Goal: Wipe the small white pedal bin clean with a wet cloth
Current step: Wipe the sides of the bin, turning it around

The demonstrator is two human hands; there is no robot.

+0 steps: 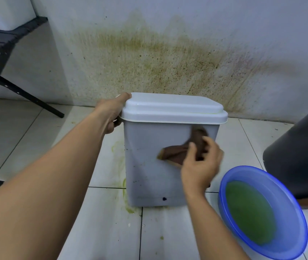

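The small white pedal bin (149, 166) stands upright on the tiled floor against a stained wall, its lid closed. My left hand (112, 114) grips the bin's upper left corner, thumb on the lid's edge. A brown cloth (177, 152) is pressed flat against the right part of the bin's front face by my right hand (200, 166), which is blurred. A few dark specks and one dark spot show low on the front face.
A blue basin (291, 228) with greenish water sits on the floor to the bin's right. A dark grey object (299, 156) stands behind the basin. Black folding legs (8, 85) are at the left. Greenish smears mark the tiles by the bin's left base.
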